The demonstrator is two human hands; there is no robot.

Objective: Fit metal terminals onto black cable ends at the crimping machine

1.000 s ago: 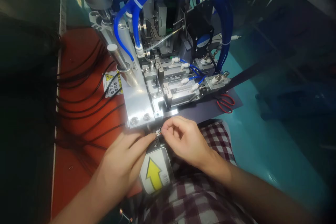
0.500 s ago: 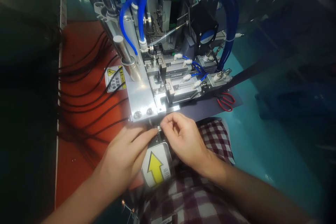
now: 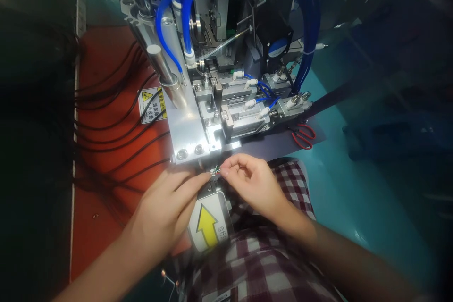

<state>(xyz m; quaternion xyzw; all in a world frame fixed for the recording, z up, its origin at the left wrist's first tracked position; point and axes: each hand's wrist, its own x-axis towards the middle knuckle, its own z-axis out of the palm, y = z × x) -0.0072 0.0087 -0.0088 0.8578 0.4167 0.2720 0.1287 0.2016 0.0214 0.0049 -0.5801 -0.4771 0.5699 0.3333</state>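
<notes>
Both hands meet just in front of a metal machine [image 3: 187,127] with blue air hoses [image 3: 304,19]. My left hand [image 3: 166,210] pinches the end of a thin cable with its thumb and forefinger. My right hand [image 3: 253,181] pinches the fine coloured wire ends [image 3: 215,170] sticking out of that cable, fingers curled. The wire ends sit right below the machine's front plate. A white label with a yellow arrow [image 3: 208,222] lies under the hands.
Several black cables [image 3: 116,118] run across the orange bench top [image 3: 102,188] at left, beside a yellow warning sticker [image 3: 150,104]. Red-handled scissors [image 3: 303,136] lie on a dark mat right of the machine. My checked clothing [image 3: 262,255] fills the bottom.
My right hand has shifted slightly right, and the fine wire ends now show more plainly between the two hands. The view has drifted a little.
</notes>
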